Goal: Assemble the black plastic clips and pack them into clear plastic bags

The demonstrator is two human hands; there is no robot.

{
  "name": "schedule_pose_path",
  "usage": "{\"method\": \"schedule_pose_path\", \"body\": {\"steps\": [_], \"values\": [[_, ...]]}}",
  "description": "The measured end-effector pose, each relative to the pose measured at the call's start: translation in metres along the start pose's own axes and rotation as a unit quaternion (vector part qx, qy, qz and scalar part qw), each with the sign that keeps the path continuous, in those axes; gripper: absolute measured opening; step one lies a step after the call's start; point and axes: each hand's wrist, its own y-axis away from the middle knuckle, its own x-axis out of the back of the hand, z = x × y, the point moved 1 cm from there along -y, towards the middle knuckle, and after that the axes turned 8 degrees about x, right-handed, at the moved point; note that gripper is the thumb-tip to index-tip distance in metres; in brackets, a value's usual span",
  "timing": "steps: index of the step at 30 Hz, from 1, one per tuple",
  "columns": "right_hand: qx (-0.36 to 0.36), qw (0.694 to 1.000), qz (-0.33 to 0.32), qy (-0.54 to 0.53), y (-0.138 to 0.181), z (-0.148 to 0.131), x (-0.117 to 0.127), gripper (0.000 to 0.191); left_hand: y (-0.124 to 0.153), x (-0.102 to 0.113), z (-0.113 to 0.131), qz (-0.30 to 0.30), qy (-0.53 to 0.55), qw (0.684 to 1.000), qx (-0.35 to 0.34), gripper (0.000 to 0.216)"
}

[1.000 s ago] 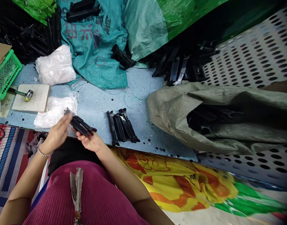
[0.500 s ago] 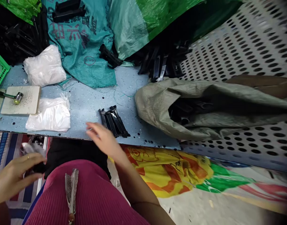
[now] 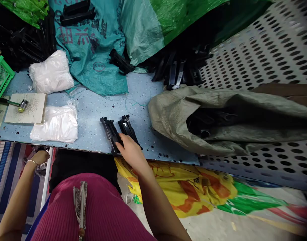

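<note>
head view: right hand (image 3: pixel 130 151) rests on black plastic parts (image 3: pixel 112 134).

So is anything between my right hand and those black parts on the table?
Nothing visible. The right hand lies on the near end of the black parts; the white bag and grey sack sit off to either side.

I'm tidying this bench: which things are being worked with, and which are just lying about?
In hand: long black plastic parts under the right hand; left hand below the blue table edge.
Lying about: white plastic bags, small hammer, green mesh basket, teal woven sack.
</note>
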Motion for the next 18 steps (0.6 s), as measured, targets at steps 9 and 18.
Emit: {"method": "schedule_pose_path", "body": {"steps": [9,18], "values": [[-0.010,0.793,-0.066,-0.606,-0.040,-0.064,-0.039,0.028,0.014,0.070,0.155,0.450,0.182,0.841,-0.239,0.010],[-0.067,0.567,-0.302,-0.764,-0.045,-0.076,-0.058,0.034,0.019,0.071,0.110,0.429,0.277,0.827,-0.234,0.016]]}}
